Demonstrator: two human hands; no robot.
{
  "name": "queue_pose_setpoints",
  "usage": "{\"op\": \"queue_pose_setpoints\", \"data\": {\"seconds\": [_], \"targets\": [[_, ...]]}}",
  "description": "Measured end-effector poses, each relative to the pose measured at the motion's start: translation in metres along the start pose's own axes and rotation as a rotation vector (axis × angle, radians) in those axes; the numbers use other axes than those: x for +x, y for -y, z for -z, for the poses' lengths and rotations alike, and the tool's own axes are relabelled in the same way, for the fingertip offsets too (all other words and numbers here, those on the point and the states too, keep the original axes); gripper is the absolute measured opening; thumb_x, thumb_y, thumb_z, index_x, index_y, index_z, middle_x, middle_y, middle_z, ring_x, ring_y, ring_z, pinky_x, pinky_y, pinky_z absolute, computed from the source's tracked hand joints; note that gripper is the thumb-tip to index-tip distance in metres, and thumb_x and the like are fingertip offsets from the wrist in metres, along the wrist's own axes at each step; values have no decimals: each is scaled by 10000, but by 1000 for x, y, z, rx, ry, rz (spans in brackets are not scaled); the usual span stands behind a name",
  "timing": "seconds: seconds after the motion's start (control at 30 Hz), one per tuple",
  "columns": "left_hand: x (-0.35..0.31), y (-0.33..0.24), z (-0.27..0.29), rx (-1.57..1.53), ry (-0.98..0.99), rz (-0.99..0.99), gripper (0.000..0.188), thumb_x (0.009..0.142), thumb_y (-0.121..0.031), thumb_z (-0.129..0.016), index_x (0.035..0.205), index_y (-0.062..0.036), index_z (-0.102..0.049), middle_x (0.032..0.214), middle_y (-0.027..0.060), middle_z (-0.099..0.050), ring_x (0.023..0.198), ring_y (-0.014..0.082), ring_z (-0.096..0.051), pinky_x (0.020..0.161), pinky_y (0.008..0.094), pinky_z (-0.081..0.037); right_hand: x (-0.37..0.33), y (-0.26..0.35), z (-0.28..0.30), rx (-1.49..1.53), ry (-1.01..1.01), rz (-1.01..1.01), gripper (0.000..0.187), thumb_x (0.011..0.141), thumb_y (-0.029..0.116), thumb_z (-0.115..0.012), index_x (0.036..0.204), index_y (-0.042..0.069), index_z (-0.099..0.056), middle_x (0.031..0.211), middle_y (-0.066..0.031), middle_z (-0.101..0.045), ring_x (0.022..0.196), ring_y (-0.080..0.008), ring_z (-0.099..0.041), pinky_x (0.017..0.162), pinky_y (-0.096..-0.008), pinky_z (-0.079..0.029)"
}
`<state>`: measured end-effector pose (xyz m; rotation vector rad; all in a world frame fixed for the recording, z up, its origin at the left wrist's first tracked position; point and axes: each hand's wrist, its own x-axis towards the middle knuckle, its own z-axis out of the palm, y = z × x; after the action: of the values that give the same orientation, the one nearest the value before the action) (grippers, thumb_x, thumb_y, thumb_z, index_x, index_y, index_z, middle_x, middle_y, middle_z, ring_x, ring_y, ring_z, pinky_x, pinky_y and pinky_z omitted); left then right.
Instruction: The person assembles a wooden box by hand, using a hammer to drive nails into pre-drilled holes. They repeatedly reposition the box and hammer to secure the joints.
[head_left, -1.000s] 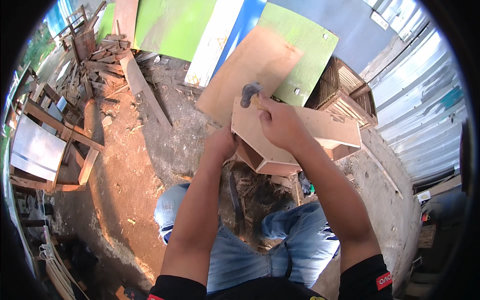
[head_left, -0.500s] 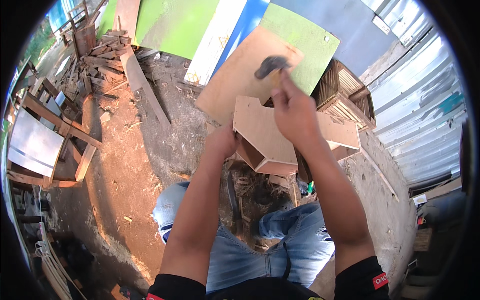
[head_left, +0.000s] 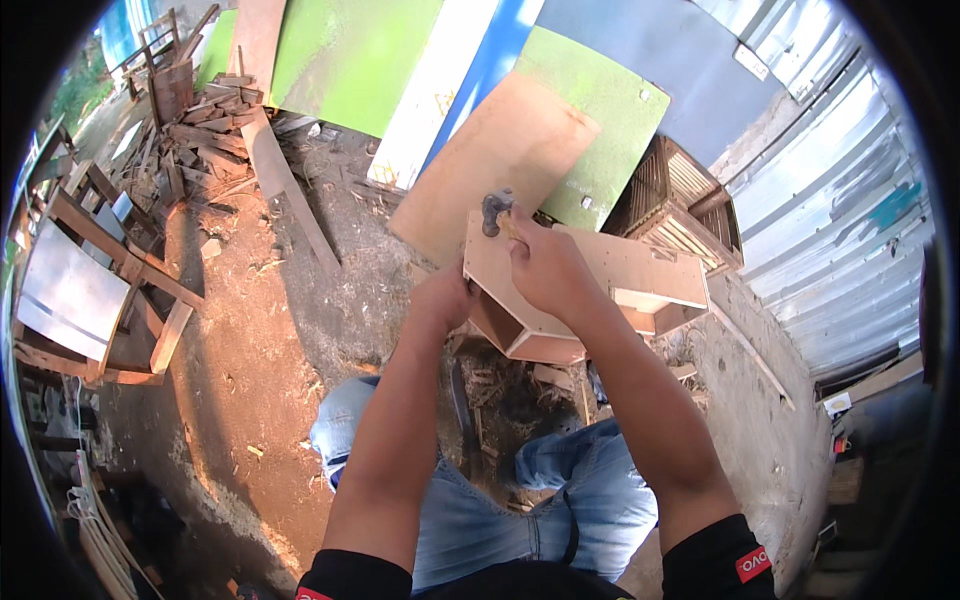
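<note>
In front of my knees stands a plywood box [head_left: 619, 262] with open compartments on its near side. My left hand [head_left: 443, 299] is closed on the box's left edge, its fingertips partly hidden behind the panel. The hammer [head_left: 494, 213] has a dark metal head and a light wooden handle. Wrapped around that handle is my right hand [head_left: 547, 262], above the top panel. The hammer's head is at the panel's far left corner; whether it touches the wood I cannot tell.
A loose plywood sheet [head_left: 490, 150] leans beyond the box, against green boards. At the right are a slatted wooden crate [head_left: 690, 200] and a corrugated metal wall [head_left: 840, 200]. Scrap wood [head_left: 215, 140] is heaped far left, near a wooden frame with a pale panel [head_left: 75, 285].
My right hand has brought the hammer down and toward me, from above the leaning sheet to the box's left corner. My left hand stays on the box edge.
</note>
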<state>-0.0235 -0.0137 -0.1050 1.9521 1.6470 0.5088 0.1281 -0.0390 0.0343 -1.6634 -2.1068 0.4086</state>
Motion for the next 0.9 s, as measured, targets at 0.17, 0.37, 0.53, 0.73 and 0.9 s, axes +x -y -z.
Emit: {"op": "queue_pose_setpoints", "data": {"seconds": [0.17, 0.37, 0.53, 0.73, 0.9], "targets": [[-2, -3, 2, -22, 32, 34, 479, 950, -398, -547, 1364, -168, -476, 1077, 182, -707, 998, 403, -668, 839, 520, -532, 2, -10, -7, 61, -68, 98, 488, 941, 143, -556, 1395, -28, -503, 1024, -316, -656, 955, -435, -671, 842, -449, -520], [-10, -14, 13, 1, 9, 66, 445, 932, -388, -568, 1297, -136, -542, 1085, 185, -711, 1020, 400, -668, 859, 509, -531, -16, -33, 15, 200, -199, -133, 494, 936, 159, -586, 1364, -73, -507, 1071, -299, -662, 1008, -394, -665, 891, -420, -518], [-8, -47, 35, 51, 28, 50, 398, 935, -373, -541, 1179, -76, -642, 1096, 215, -699, 1042, 401, -660, 889, 507, -524, -59, -63, 38, 321, -368, -260, 532, 942, 153, -618, 1405, -60, -466, 942, -164, -630, 803, -240, -609, 712, -324, -470], [50, -78, 62, 404, 288, -209, 397, 946, -281, -474, 1034, 12, -728, 1114, 255, -682, 1050, 407, -662, 926, 467, -521, -126, -74, 77, 671, -483, -430, 408, 1009, 102, -553, 1393, -9, -471, 704, 19, -510, 462, -34, -439, 364, -210, -363], [87, -90, 78, 252, 301, -76, 382, 853, -200, -519, 1068, 54, -706, 1168, 253, -677, 1119, 377, -649, 946, 437, -511, -162, -85, 100, 772, -515, -463, 431, 1005, 92, -548, 1409, -28, -453, 742, 19, -526, 477, -37, -445, 382, -210, -367]]}}
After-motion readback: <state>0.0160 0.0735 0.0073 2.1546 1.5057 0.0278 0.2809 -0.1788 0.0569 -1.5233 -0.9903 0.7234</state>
